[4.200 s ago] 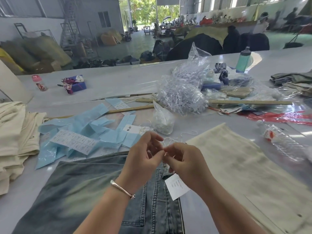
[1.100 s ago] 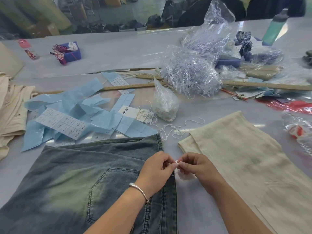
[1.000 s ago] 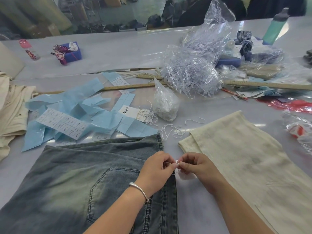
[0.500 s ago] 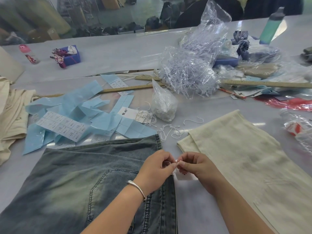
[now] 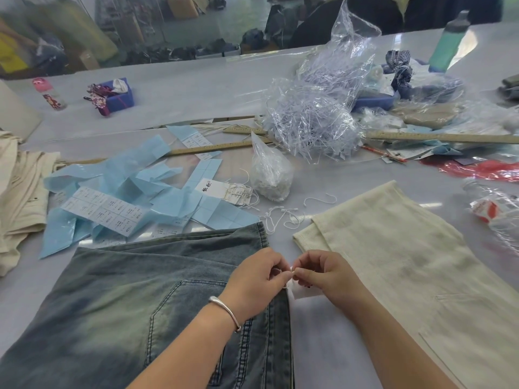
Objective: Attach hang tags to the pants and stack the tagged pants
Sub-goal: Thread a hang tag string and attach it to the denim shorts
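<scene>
1. My left hand (image 5: 254, 279) and right hand (image 5: 323, 275) meet fingertip to fingertip, each grip pinched on the thin white string (image 5: 290, 272) of the hang tag (image 5: 304, 292); neither is released.
2. Compared with four seconds back, both hands have dropped from mid-air to the right edge of the denim pants (image 5: 146, 299), and over the last second they have barely shifted. I judge that the loop is now being fastened at the garment, not merely threaded.
3. The tag card lies flat on the desk (image 5: 323, 346) directly under my right palm, at about 5 o'clock from the pinch, mostly hidden.
4. The denim pants spread from 7 to 9 o'clock of the grip, their edge touching my left fingers.
5. The cream pants (image 5: 393, 262) lie at 3 o'clock, just beside my right hand, apart from the denim.
6. Spare strings (image 5: 283, 217) sit at 12 o'clock, near; further at 11 o'clock are more tags (image 5: 224, 190) and blue paper scraps (image 5: 120, 189).
7. Stacking is not yet started for this pair, by my reckoning.
</scene>
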Demonstrator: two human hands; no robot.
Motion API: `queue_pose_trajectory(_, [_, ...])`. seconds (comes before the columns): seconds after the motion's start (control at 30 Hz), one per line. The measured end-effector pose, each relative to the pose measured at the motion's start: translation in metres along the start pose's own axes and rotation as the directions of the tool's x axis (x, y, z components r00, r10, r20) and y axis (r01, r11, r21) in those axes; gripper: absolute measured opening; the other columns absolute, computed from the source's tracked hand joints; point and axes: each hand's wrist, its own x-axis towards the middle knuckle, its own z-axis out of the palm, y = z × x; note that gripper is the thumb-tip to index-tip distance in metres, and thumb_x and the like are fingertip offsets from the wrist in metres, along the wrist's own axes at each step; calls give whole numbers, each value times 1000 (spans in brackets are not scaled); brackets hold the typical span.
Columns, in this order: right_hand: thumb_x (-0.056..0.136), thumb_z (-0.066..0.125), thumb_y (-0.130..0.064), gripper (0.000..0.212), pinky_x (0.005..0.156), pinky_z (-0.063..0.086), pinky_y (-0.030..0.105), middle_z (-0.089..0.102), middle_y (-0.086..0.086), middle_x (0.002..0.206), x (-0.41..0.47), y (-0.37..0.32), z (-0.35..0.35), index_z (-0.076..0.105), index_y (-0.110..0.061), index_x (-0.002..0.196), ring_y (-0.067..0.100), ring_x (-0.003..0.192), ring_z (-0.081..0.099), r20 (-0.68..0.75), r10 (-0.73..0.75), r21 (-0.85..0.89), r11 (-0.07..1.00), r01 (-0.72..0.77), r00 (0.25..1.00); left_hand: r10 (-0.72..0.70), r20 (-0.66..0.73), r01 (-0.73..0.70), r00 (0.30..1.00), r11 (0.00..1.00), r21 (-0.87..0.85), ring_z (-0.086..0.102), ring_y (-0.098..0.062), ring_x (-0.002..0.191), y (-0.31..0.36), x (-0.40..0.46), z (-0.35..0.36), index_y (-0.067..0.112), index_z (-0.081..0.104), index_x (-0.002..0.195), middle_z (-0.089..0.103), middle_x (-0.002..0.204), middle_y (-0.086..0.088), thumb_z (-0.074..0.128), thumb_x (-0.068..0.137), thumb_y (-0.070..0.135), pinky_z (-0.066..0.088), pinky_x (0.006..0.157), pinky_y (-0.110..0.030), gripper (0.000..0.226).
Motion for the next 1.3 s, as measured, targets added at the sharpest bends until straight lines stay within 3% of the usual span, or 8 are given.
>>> queue_pose_trajectory(0.13, [84, 67, 3, 15, 62, 50, 22, 65, -3, 63, -3, -7, 6, 68, -10, 76, 8, 60, 58, -41, -71, -174, 983, 63, 997, 42, 22, -43, 999, 995, 95, 48, -3, 75, 1, 2, -5, 24, 61, 83, 53, 82, 12, 65, 90, 28, 40, 71, -23, 9])
queue_pose_trajectory(0.53, [84, 65, 4, 8, 65, 50, 24, 67, 7, 66, -18, -12, 18, 70, 1, 79, 13, 62, 60, -123, -26, -42, 999, 21, 992, -166, 57, 175, 984, 920, -351, 51, -3, 62, -19, -1, 2, 19, 61, 76, 59, 67, 11, 79, 78, 30, 45, 63, -20, 21])
queue_pose_trajectory(0.77, [83, 68, -6, 10, 68, 43, 25, 66, -5, 78, -8, -18, 31, 67, -16, 82, 9, 70, 56, -253, -165, -611, 791, -25, 953, -232, 34, 234, 972, 961, -148, 52, -3, 62, -30, -12, -5, 19, 62, 77, 62, 70, 8, 75, 77, 46, 42, 60, -18, 30])
queue_pose_trajectory(0.93, [78, 73, -11, 25, 73, 47, 31, 59, -11, 83, -5, -21, 68, 60, -28, 91, 14, 75, 56, -361, -283, -574, 818, 28, 889, -230, -176, 221, 957, 973, -68, 52, -6, 78, -79, -47, -57, 22, 59, 73, 58, 81, 8, 66, 89, 28, 39, 75, -23, 18])
queue_pose_trajectory(1.0, [79, 75, -29, 28, 79, 47, 32, 60, -10, 97, -4, -12, 91, 59, -29, 101, 18, 90, 57, -301, -240, -675, 738, -28, 923, -298, -360, 340, 884, 939, 57, 46, -18, 107, -118, -73, -87, 18, 63, 82, 55, 109, 0, 66, 89, 25, 36, 95, -30, 10])
queue_pose_trajectory(1.1, [68, 66, -70, 89, 99, 41, 39, 47, -3, 133, 3, 6, 120, 36, -25, 139, 22, 124, 43, -227, -19, -896, 397, -201, 974, -480, -515, 635, 710, 753, 172, 35, -31, 127, -183, -118, -135, 15, 62, 107, 44, 134, -9, 72, 82, 36, 32, 107, -40, 34])
queue_pose_trajectory(1.2, [49, 66, -84, 127, 103, 39, 44, 41, 4, 142, 11, 13, 134, 15, -25, 149, 28, 133, 37, -308, 167, -855, 383, -349, 937, -692, -491, 836, 529, 525, 160, 30, -36, 132, -241, -166, -174, 16, 45, 134, 36, 143, -15, 73, 72, 59, 31, 109, -48, 81])
queue_pose_trajectory(1.3, [41, 68, -86, 124, 98, 42, 44, 46, 3, 136, 19, 11, 141, 28, -25, 142, 27, 128, 42, -380, 212, -841, 327, -432, 900, -817, -419, 910, 395, 412, 55, 35, -37, 128, -273, -200, -186, 12, 40, 135, 38, 140, -16, 71, 62, 74, 36, 101, -54, 100])
